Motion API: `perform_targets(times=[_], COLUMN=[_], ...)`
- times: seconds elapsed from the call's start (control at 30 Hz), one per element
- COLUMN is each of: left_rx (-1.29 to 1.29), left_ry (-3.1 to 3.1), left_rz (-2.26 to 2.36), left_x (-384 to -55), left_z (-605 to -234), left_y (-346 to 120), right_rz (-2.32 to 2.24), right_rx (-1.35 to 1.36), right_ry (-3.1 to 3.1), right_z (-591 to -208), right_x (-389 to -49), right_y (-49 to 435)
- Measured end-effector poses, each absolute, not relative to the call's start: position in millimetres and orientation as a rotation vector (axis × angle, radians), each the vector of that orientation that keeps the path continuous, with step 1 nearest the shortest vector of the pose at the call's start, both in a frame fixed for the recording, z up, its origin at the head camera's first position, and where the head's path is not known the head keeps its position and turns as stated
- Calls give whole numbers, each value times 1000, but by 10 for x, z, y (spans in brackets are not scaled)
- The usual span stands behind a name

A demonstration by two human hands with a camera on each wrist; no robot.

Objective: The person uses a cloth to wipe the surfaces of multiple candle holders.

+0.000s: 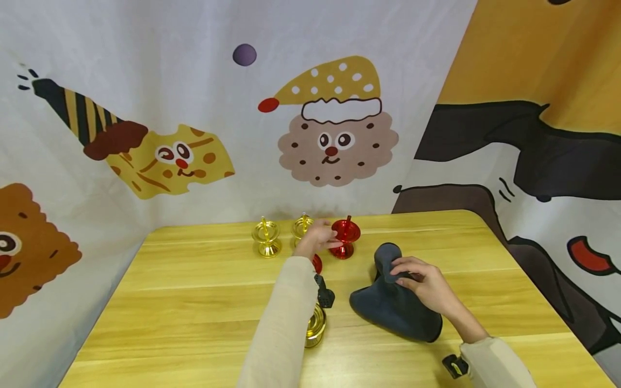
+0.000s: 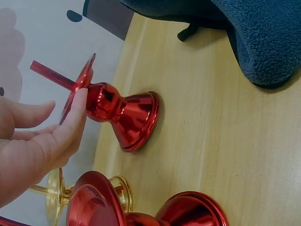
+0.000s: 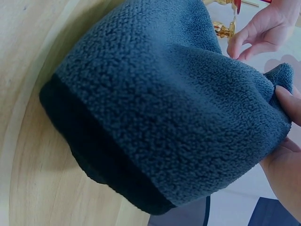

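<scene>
My right hand (image 1: 427, 283) pinches the top of a dark blue fleece cloth (image 3: 155, 99) with a black edge. The pinched part is lifted while the lower part lies on the table. My left hand (image 1: 317, 240) is at a shiny red candle holder (image 2: 103, 101), which stands upright with a dish and a thin stem on top. In the left wrist view its forefinger overlaps the dish rim and the thumb stays apart; I cannot tell whether it touches. A second red candle holder (image 2: 94, 202) stands nearer me, mostly hidden by the left forearm in the head view.
Two gold candle holders stand at the table's back, one left (image 1: 267, 237) and one beside the left hand (image 1: 301, 229). Another gold piece (image 1: 315, 326) shows partly behind the left sleeve. A printed cloth (image 1: 194, 81) hangs behind the wooden table (image 1: 194, 302).
</scene>
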State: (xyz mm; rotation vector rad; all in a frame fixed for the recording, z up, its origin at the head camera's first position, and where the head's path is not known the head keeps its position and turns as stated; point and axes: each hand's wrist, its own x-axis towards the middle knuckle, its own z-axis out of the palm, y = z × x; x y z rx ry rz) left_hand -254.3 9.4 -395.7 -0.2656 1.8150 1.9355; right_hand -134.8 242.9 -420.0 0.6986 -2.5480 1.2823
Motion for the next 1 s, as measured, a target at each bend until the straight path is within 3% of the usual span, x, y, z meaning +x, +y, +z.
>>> perform_targets(times=[0.53, 1.0], left_rx=[-266, 130], left_ry=[1736, 1810], left_rz=[1970, 1921], left_x=[-2659, -2612], left_z=[-4031, -3009], left_y=[113, 0], right_rz=[1279, 1285], right_rx=[723, 715], right_ry=[-2530, -2538], right_z=[-4198, -4086], right_x=[-1361, -1408], right_y=[2446, 2444])
